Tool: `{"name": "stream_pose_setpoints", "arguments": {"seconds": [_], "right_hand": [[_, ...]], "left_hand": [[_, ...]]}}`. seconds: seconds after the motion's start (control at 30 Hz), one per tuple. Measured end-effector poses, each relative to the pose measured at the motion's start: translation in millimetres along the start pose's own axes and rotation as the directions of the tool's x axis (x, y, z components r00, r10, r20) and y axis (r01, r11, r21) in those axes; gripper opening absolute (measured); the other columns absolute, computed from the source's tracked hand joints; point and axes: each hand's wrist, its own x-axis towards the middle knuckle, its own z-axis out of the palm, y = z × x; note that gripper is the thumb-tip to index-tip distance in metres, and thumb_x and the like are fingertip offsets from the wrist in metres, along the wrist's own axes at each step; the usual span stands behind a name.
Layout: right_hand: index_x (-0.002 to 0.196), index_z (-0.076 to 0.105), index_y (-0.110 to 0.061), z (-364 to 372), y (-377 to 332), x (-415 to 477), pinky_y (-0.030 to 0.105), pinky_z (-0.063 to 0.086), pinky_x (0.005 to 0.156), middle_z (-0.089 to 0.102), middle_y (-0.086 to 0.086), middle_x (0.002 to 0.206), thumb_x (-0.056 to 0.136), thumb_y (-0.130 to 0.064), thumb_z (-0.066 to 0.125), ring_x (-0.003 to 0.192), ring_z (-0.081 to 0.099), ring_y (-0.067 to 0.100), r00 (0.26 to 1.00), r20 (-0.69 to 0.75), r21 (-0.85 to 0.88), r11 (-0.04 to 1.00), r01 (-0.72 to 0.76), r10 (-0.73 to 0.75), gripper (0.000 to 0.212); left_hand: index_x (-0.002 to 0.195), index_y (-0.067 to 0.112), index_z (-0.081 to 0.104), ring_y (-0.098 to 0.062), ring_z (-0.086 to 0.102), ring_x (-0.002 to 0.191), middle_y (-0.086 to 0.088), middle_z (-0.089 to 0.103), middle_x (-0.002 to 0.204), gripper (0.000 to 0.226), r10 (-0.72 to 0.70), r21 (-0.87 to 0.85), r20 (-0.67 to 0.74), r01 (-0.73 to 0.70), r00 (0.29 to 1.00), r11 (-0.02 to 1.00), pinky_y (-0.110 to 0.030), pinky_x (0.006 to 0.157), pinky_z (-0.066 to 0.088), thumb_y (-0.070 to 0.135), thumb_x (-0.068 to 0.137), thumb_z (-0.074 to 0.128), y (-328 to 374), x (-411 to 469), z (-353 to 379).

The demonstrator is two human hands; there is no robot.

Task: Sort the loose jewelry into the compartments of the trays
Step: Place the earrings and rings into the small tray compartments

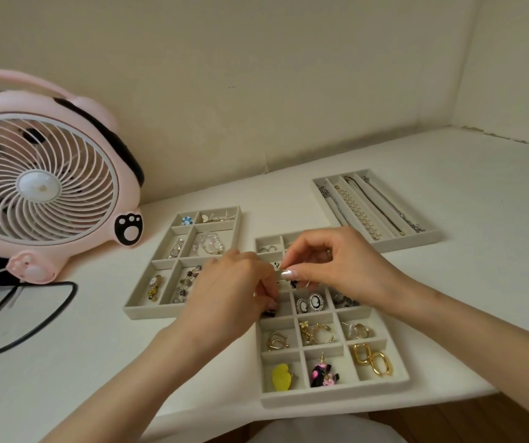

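1. Left tray [129, 310]: our left wrist hangs just beside its near corner, so a careless shift could jog it and tangle the bracelets [212, 244].
2. Left hand [234, 292]: our fingers curl down and seem to pinch a dark piece [269, 312] in the left column of the middle tray [320, 400]. If it slips, it could land among the oval earrings [308, 303] next door.
3. Right hand [330, 260]: thumb and forefinger press together on a tiny piece we cannot make out.
4. The dark piece looks small, glossy and mostly hidden.
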Motion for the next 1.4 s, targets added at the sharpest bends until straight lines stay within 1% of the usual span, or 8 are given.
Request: {"name": "stream_pose_setpoints", "arguments": {"seconds": [0.17,0.27,0.4,0.57,0.7,0.83,1.13,1.4], "right_hand": [[0.082,0.072,-0.011,0,0,1,0.034,0.060,0.068,0.070,0.008,0.079,0.078,-0.007,0.073,0.072,0.068,0.022,1.000,0.005,0.007,1.000,-0.002,0.002,0.006],[0.083,0.071,-0.009,0,1,1,0.033,0.059,0.066,0.070,0.008,0.079,0.079,-0.006,0.073,0.072,0.068,0.020,1.000,0.009,0.017,1.000,-0.010,0.010,0.005],[0.083,0.071,-0.008,0,0,1,0.027,0.057,0.063,0.070,0.009,0.079,0.078,-0.005,0.073,0.069,0.068,0.016,1.000,0.015,0.029,0.999,-0.021,0.021,0.006],[0.082,0.072,-0.011,0,1,2,0.034,0.060,0.069,0.071,0.007,0.079,0.078,-0.006,0.073,0.071,0.069,0.022,1.000,0.014,0.005,1.000,-0.006,0.006,0.006],[0.082,0.072,-0.012,0,1,0,0.039,0.060,0.072,0.071,0.007,0.080,0.079,-0.006,0.073,0.074,0.069,0.025,1.000,0.020,0.012,1.000,-0.012,0.012,0.007],[0.083,0.072,-0.011,-1,1,0,0.038,0.060,0.071,0.071,0.008,0.080,0.079,-0.006,0.073,0.073,0.069,0.025,1.000,0.016,0.011,1.000,-0.015,0.015,0.006],[0.084,0.071,-0.010,-2,0,-2,0.038,0.059,0.071,0.071,0.009,0.081,0.079,-0.007,0.073,0.073,0.069,0.024,1.000,0.013,-0.007,1.000,-0.015,0.015,0.006],[0.084,0.071,-0.009,-2,-1,-3,0.043,0.058,0.072,0.071,0.009,0.081,0.079,-0.006,0.072,0.073,0.069,0.024,1.000,0.004,-0.007,1.000,-0.025,0.025,0.006]], "left_hand": [[0.085,0.033,0.066,-0.005,0.038,0.085,0.017,0.049,0.083,0.006,0.000,-0.021,-0.001,0.000,1.000,1.000,-0.027,0.070,0.030,0.032,0.080,0.068,-1,-2,0],[0.076,0.032,0.068,0.000,0.044,0.073,0.016,0.056,0.076,0.006,-0.034,-0.191,0.012,0.036,0.999,0.981,-0.024,0.066,0.036,0.029,0.076,0.073,-5,-2,-6],[0.065,0.033,0.069,-0.001,0.042,0.062,0.023,0.058,0.066,0.013,-0.074,-0.424,0.036,0.082,0.997,0.902,-0.016,0.057,0.032,0.026,0.070,0.078,-10,-3,-20],[0.066,0.031,0.070,-0.008,0.041,0.065,0.001,0.066,0.075,0.011,-0.017,-0.545,0.144,0.094,0.989,0.833,-0.024,0.062,0.034,0.026,0.070,0.079,-10,-10,-26],[0.067,0.034,0.069,-0.005,0.041,0.064,0.004,0.066,0.077,0.013,-0.027,-0.540,0.186,0.125,0.982,0.832,-0.026,0.065,0.035,0.026,0.070,0.078,-11,-12,-20],[0.064,0.031,0.069,-0.002,0.038,0.058,0.017,0.061,0.064,0.013,-0.072,-0.496,0.182,0.155,0.981,0.854,-0.019,0.056,0.032,0.025,0.071,0.078,-12,-9,-15],[0.067,0.025,0.071,-0.008,0.038,0.056,0.019,0.049,0.048,0.011,-0.094,-0.518,0.278,0.231,0.956,0.824,-0.024,0.056,0.033,0.020,0.074,0.077,-14,1,-14],[0.067,0.025,0.070,-0.002,0.036,0.047,0.020,0.049,0.045,0.012,-0.084,-0.488,0.272,0.212,0.959,0.847,-0.011,0.045,0.028,0.017,0.074,0.076,-17,8,-10]]}}
